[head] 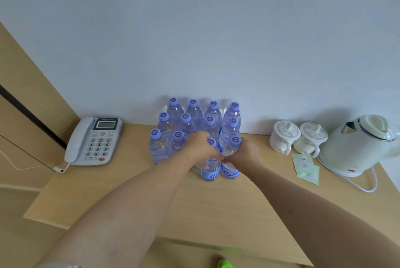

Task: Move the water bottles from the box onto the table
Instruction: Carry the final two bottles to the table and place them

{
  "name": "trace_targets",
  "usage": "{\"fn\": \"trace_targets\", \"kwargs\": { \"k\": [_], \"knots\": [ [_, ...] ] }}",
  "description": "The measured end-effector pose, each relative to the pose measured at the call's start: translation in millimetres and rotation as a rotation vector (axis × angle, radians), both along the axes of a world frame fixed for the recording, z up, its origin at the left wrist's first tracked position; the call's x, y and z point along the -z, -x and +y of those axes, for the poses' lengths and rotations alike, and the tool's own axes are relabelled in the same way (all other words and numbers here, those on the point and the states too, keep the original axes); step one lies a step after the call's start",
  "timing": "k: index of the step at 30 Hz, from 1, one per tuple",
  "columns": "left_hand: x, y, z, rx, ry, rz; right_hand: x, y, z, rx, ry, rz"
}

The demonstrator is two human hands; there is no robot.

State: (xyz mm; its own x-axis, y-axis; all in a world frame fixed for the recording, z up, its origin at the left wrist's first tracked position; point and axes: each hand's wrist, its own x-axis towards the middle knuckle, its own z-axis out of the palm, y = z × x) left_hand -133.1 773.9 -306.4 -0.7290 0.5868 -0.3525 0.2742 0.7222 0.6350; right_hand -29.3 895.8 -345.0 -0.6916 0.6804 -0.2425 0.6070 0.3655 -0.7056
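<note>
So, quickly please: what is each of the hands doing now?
Left hand: grips the front bottle in the group.
Right hand: grips the neighbouring front-right bottle.

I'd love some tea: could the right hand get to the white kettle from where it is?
Probably yes. The right hand grips a front bottle, so it must let go first; the table between it and the kettle holds only low sachets.

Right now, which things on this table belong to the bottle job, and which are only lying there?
Belong to the job:
water bottles, standing grouped by the wall
left hand and right hand, each gripping a front bottle

Only lying there:
telephone
two lidded cups
kettle
green packets
</note>
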Motion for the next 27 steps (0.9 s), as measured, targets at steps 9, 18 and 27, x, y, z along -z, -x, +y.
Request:
{"fn": "trace_targets", "kwargs": {
  "k": [9,18,27],
  "knots": [
    [-13.9,6.6,1.7,0.156,0.035,0.272,-9.6,-12.3,4.2,-0.085,0.007,-0.085],
    [-5.9,12.9,-5.3,0.141,-0.014,0.378,-10.7,-5.4,-1.8,0.016,-0.095,-0.09],
    [-3.6,6.8,-7.1,0.13,-0.067,0.379,-5.9,2.6,-15.4,0.018,-0.037,0.017]
  ]
}}
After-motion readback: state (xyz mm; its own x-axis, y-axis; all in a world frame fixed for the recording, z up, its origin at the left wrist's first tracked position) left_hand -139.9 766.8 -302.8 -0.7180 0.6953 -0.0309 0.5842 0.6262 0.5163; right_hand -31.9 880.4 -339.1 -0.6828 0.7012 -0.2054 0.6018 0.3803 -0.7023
